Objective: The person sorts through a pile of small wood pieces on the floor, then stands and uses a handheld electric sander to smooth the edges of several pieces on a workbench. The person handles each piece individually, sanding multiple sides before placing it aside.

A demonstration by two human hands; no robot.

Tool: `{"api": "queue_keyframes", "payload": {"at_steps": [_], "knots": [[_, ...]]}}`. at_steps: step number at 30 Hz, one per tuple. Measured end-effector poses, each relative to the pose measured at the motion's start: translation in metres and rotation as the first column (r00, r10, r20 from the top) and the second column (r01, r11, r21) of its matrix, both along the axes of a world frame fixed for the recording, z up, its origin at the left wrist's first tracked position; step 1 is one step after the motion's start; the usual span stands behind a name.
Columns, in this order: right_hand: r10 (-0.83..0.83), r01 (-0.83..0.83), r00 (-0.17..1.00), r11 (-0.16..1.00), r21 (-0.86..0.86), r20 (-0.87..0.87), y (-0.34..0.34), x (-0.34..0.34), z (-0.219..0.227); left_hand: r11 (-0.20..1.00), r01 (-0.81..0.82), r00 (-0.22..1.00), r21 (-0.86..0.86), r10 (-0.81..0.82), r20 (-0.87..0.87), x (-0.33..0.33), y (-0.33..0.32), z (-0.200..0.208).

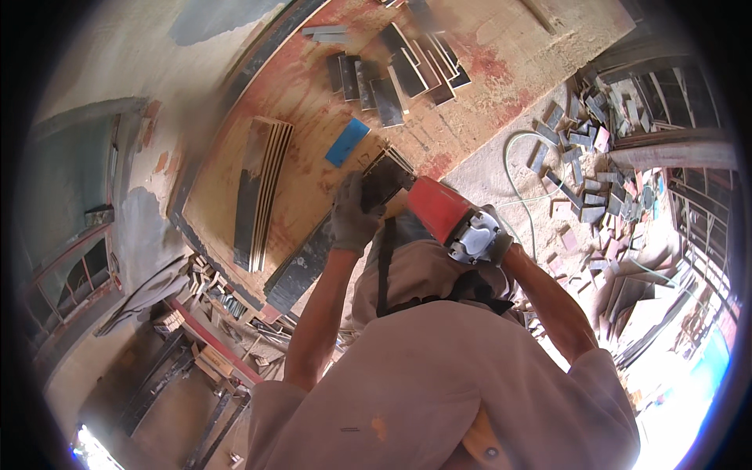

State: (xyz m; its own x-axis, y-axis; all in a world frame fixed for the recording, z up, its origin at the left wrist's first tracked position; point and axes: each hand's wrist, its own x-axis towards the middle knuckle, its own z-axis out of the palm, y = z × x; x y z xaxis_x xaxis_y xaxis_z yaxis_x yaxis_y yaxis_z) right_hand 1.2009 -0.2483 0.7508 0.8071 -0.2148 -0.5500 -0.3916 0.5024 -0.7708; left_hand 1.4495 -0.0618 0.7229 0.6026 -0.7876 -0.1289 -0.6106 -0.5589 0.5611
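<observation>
My left hand (350,219), in a grey glove, grips the near left side of a short dark board (381,177) on the wooden tabletop (313,205). The thumb and fingers lie around its edge. In my gloved right hand (497,241) is a red power tool (439,205) with a silver rear housing, held by its back end. Its narrow front end meets or nearly meets the board's right side; contact cannot be made out. A bright blue piece (347,142) lies just beyond my left hand. Close to my body, a long dark board (301,265) points toward the left hand.
Long boards (263,196) are stacked at the table's left. Several dark strips (385,98) lie farther back, near grey strips (327,34). Sawdust covers the right part. On the floor at right, a pale hose (509,176) curls beside scattered offcuts (591,188). A wall (149,70) borders the left.
</observation>
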Motion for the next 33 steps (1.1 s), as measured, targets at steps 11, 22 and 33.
{"api": "queue_keyframes", "payload": {"at_steps": [11, 22, 33], "knots": [[0.264, -0.231, 0.964, 0.886, -0.402, 0.027, 0.004, -0.013, -0.028, 0.984, -0.027, 0.997, -0.178, 0.038, 0.060, 0.000, 0.015, 0.003], [0.443, -0.304, 0.892, 0.733, -0.608, 0.088, 0.021, 0.040, 0.005, 0.954, -0.119, 0.987, -0.276, 0.144, 0.075, 0.004, 0.061, -0.017], [0.501, -0.526, 0.850, 0.814, -0.246, -0.162, 0.008, 0.027, 0.008, 0.975, -0.073, 0.980, -0.209, 0.109, 0.167, -0.004, 0.053, -0.004]]}}
